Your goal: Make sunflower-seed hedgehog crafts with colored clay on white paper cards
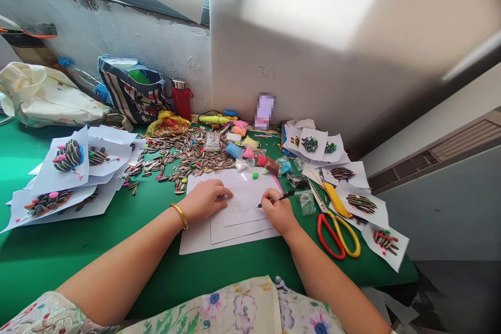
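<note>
My right hand (278, 214) grips a black pen (287, 195), its tip touching a small white sheet of paper (238, 219). On that sheet is a thin outline drawing (246, 201) with a rounded back and a pointed left end, like a hedgehog. My left hand (206, 199), a gold bangle on its wrist, lies at the sheet's left edge with fingers stretched over the paper. Larger white sheets (195, 237) lie underneath. A small green clay ball (255, 175) sits above the drawing. Scissors (337, 235) with red and yellow handles lie right of my right hand.
Striped sunflower seeds (203, 154) are heaped behind the papers, beside packets of coloured clay (235, 150). Seed-decorated cards lie in a left pile (104, 169) and a right row (362, 203). A yellow utility knife (335, 199) touches the cards. Bags (135, 88) and a red flask (181, 100) stand behind.
</note>
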`<control>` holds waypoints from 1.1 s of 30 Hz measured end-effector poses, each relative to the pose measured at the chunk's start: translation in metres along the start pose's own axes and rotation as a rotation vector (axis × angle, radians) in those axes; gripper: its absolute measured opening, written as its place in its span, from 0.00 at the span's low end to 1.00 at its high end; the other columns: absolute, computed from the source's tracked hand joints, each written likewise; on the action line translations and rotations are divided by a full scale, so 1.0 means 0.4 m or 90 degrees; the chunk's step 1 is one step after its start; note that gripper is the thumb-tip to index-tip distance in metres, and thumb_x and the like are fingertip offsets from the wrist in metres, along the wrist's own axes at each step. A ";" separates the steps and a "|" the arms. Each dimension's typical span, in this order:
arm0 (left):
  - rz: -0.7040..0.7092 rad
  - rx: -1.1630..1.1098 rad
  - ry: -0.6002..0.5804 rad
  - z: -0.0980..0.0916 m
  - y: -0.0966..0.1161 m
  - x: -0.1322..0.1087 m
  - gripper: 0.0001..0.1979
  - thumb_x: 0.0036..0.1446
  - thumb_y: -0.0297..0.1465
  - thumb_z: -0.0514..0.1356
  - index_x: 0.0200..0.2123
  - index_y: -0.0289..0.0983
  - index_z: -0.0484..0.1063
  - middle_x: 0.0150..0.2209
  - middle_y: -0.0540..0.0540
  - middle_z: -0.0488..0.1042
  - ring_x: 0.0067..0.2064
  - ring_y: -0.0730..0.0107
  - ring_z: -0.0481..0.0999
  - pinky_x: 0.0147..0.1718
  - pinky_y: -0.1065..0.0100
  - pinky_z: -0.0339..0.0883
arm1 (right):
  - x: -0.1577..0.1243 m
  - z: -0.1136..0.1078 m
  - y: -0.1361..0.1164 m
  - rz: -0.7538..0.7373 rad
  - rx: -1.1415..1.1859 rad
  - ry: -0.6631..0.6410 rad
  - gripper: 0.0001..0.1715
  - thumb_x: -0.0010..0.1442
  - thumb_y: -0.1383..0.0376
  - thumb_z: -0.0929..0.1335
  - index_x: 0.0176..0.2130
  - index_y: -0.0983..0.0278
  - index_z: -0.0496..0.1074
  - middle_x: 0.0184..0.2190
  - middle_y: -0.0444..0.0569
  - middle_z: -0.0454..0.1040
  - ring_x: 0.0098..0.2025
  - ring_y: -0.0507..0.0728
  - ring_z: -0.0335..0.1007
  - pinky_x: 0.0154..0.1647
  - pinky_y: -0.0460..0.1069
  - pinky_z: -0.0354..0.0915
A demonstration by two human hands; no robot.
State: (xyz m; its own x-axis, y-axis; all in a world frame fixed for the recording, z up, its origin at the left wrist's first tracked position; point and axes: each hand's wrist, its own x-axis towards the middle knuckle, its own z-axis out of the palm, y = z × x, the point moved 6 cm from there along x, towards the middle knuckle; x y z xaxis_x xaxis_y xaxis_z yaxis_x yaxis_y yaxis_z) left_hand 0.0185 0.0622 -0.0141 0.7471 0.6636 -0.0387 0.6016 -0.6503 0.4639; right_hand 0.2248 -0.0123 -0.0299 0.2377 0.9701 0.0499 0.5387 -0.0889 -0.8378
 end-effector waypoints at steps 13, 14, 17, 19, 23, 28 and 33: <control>0.002 0.000 0.005 0.000 -0.004 0.001 0.14 0.56 0.32 0.63 0.46 0.44 0.79 0.41 0.45 0.75 0.45 0.59 0.74 0.44 0.64 0.64 | 0.013 -0.007 -0.016 0.017 0.125 -0.048 0.13 0.57 0.57 0.67 0.39 0.61 0.74 0.31 0.46 0.73 0.32 0.56 0.68 0.33 0.50 0.64; 0.003 0.001 0.005 -0.001 -0.003 0.000 0.14 0.56 0.32 0.63 0.46 0.44 0.79 0.41 0.45 0.75 0.45 0.59 0.74 0.44 0.64 0.64 | 0.015 -0.012 -0.025 0.020 0.138 -0.066 0.14 0.56 0.57 0.67 0.40 0.61 0.74 0.31 0.46 0.73 0.32 0.56 0.69 0.34 0.50 0.65; 0.004 0.003 0.006 -0.003 -0.002 -0.001 0.14 0.56 0.32 0.62 0.46 0.44 0.79 0.41 0.45 0.75 0.45 0.59 0.74 0.43 0.64 0.64 | 0.030 -0.029 -0.063 -0.013 0.162 -0.116 0.14 0.57 0.58 0.68 0.42 0.61 0.75 0.34 0.47 0.75 0.35 0.56 0.72 0.37 0.51 0.68; 0.004 0.002 0.008 -0.003 -0.002 -0.003 0.14 0.56 0.31 0.62 0.46 0.44 0.79 0.41 0.45 0.75 0.45 0.59 0.74 0.43 0.64 0.64 | 0.042 -0.029 -0.079 -0.034 0.156 -0.141 0.12 0.57 0.59 0.68 0.40 0.61 0.75 0.35 0.47 0.75 0.35 0.56 0.72 0.37 0.51 0.68; 0.002 0.000 0.013 -0.001 -0.006 -0.005 0.14 0.55 0.31 0.62 0.46 0.45 0.79 0.42 0.45 0.75 0.44 0.60 0.74 0.43 0.64 0.64 | 0.057 0.008 -0.061 -0.004 0.168 -0.145 0.09 0.56 0.59 0.67 0.36 0.61 0.72 0.27 0.44 0.73 0.29 0.54 0.70 0.31 0.50 0.67; 0.000 -0.005 0.016 0.003 -0.011 -0.005 0.14 0.55 0.31 0.63 0.46 0.46 0.79 0.41 0.46 0.75 0.43 0.61 0.74 0.42 0.65 0.63 | 0.039 0.066 -0.033 -0.001 0.149 -0.127 0.06 0.57 0.60 0.66 0.32 0.60 0.70 0.25 0.42 0.72 0.25 0.53 0.65 0.25 0.47 0.60; 0.000 -0.003 0.018 0.005 -0.014 -0.004 0.14 0.55 0.32 0.63 0.46 0.46 0.79 0.40 0.46 0.75 0.43 0.61 0.74 0.43 0.65 0.63 | 0.025 0.083 -0.045 -0.070 0.102 -0.125 0.06 0.58 0.62 0.65 0.30 0.61 0.70 0.25 0.43 0.70 0.27 0.53 0.64 0.28 0.47 0.59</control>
State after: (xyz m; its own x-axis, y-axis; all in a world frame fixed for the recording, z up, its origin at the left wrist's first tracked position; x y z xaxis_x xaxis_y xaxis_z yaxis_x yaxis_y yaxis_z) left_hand 0.0146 0.0641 -0.0182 0.7392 0.6734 -0.0134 0.5995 -0.6489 0.4685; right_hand 0.1905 0.0064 -0.0324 0.0155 0.9986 0.0513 0.4146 0.0403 -0.9091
